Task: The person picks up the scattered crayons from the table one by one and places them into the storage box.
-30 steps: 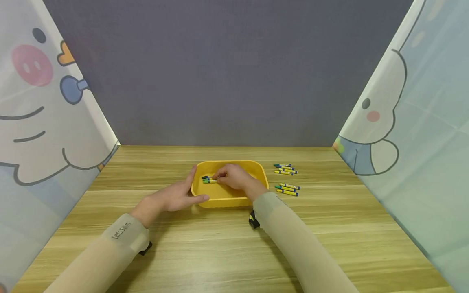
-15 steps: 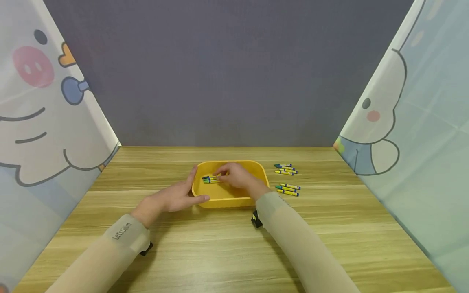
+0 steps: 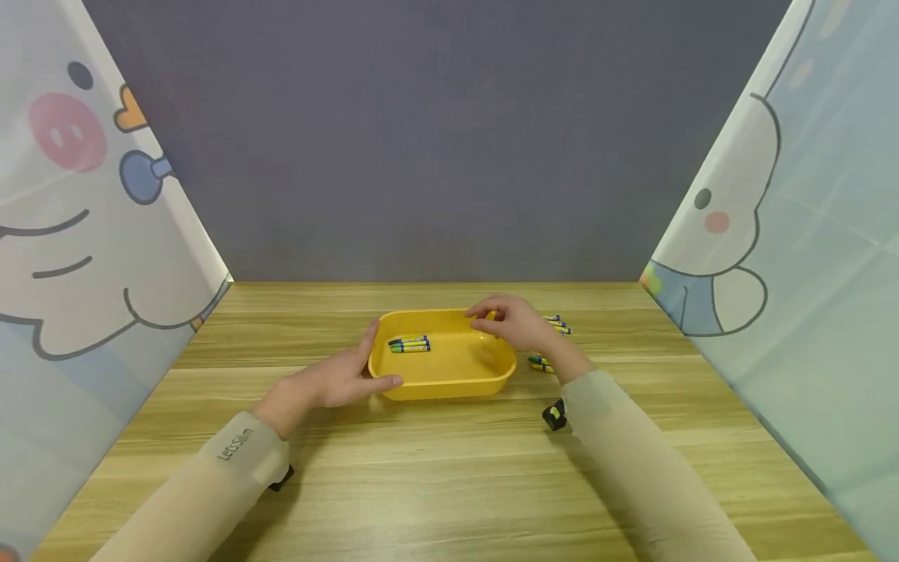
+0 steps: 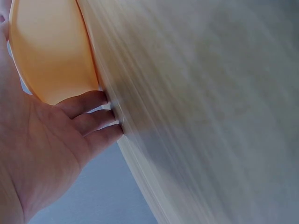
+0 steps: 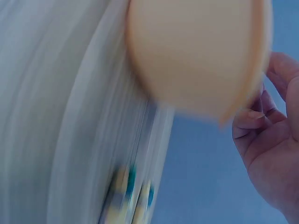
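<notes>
A yellow tray (image 3: 456, 363) sits on the table, with a small row of yellow-wrapped crayons (image 3: 410, 349) lying on its floor at the left; dark and green tips show. My left hand (image 3: 326, 381) rests against the tray's left end, thumb across the near rim. In the left wrist view the other fingers (image 4: 88, 122) look nearly straight, tips down by the tray's base. Over the tray's right end hovers my right hand (image 3: 518, 322), fingers loosely bent, nothing visible between them. The right wrist view shows it beside the tray (image 5: 196, 51), blurred.
Right of the tray lie more crayons in two groups, a far one (image 3: 564, 330) and a near one (image 3: 539, 361), both partly hidden by my right hand and wrist. A dark panel (image 3: 435, 140) stands behind the table, with printed cloths at both sides.
My right hand has let go of the crayon inside the tray and moved right, up over the tray's right end. The left hand keeps its place on the tray.
</notes>
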Demonstrator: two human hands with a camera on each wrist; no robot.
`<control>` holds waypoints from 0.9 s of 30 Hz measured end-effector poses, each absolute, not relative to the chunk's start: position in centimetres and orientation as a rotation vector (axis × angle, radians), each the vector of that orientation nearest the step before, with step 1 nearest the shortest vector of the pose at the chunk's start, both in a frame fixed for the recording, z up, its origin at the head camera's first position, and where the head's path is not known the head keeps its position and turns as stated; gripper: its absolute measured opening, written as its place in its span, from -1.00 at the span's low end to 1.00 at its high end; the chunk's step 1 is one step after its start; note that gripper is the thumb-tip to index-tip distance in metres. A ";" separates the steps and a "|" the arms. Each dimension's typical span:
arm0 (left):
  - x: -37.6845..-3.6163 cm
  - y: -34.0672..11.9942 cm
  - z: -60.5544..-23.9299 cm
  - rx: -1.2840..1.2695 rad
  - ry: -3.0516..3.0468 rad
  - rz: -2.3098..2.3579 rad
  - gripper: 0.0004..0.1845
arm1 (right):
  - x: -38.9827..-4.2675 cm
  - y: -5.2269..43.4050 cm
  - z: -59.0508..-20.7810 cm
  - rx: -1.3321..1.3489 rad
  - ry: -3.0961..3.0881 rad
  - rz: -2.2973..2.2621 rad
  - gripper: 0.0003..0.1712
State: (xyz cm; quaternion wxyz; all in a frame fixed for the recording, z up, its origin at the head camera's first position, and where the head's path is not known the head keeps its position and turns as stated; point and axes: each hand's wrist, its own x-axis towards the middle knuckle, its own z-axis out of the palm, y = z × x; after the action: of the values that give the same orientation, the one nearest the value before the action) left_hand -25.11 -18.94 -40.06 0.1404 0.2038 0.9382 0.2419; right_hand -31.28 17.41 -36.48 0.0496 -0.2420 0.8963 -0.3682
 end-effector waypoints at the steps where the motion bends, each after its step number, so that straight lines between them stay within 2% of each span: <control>1: -25.1 -19.0 -40.1 0.588 2.711 0.695 0.38 | -31.2 18.5 -36.5 -0.712 2.739 -1.129 -0.63; 14: -25.0 -18.9 -39.9 0.580 2.705 0.692 0.38 | -30.4 30.4 -38.6 -0.663 2.690 -0.971 -0.62; 27: -25.0 -18.8 -40.2 0.569 2.698 0.688 0.37 | -30.3 33.4 -39.6 -0.633 2.650 -0.848 -0.59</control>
State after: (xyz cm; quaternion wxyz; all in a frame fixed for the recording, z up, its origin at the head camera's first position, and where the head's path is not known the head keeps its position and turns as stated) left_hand -25.03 -18.80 -40.16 0.1492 0.1978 0.9388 0.2392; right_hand -30.27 33.45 -39.57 0.1434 -0.2196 0.9191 -0.2941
